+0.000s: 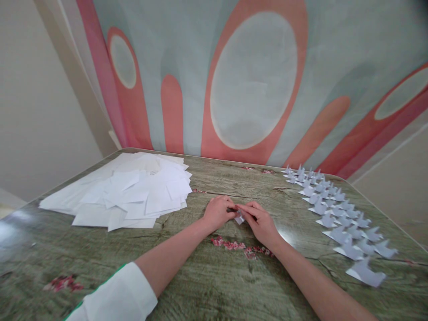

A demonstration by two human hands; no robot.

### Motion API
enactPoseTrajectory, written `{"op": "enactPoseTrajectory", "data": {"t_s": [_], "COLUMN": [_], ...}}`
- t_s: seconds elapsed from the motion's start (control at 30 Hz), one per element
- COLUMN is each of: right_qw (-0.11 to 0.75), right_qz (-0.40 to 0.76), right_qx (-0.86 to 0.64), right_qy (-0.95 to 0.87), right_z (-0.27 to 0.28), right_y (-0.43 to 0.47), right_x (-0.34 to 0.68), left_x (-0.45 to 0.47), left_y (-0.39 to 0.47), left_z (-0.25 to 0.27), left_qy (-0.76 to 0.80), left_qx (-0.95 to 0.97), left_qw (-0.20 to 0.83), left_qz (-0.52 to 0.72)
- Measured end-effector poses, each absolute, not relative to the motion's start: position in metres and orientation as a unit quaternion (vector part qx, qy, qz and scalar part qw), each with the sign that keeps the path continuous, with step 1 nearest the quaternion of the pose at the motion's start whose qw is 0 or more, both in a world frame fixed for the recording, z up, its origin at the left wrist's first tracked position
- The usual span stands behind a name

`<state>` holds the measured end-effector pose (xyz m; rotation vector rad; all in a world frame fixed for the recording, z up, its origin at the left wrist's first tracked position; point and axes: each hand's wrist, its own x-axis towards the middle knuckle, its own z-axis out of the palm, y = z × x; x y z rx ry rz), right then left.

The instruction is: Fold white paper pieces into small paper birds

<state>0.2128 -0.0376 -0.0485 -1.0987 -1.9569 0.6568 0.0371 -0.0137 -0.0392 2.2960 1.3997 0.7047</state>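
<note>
Near the middle of the table, my left hand (pixel 220 212) and my right hand (pixel 258 219) meet over a small piece of folded white paper (pixel 240 219). Fingers of both hands are closed on it, the fingertips almost touching. Most of the paper is hidden by the fingers, so its exact folded shape does not show. To the right stand rows of small white folded paper birds (pixel 347 249). On the left lies a broad, loose heap of white paper sheets (pixel 133 189).
The wood-patterned table (pixel 187 276) has printed pink flowers on its surface. Behind its far edge hangs a backdrop (pixel 190 111) with coral and pale green shapes. Walls stand at left and right.
</note>
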Motion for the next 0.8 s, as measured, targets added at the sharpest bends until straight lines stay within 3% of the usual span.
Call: {"op": "enactPoseTrajectory", "data": {"t_s": [0.57, 0.8], "right_qw": [0.392, 0.384], "right_qz": [0.292, 0.27], "right_qx": [-0.488, -0.499], "right_qy": [-0.724, -0.729], "right_z": [-0.052, -0.051], "right_y": [-0.036, -0.037], "right_x": [0.212, 0.212], "left_x": [0.04, 0.021], "left_y": [-0.005, 0.009], "left_z": [-0.038, -0.032], "left_qy": [0.516, 0.345], "left_qx": [0.797, 0.863], "left_qw": [0.217, 0.305], "left_qz": [0.227, 0.206]}}
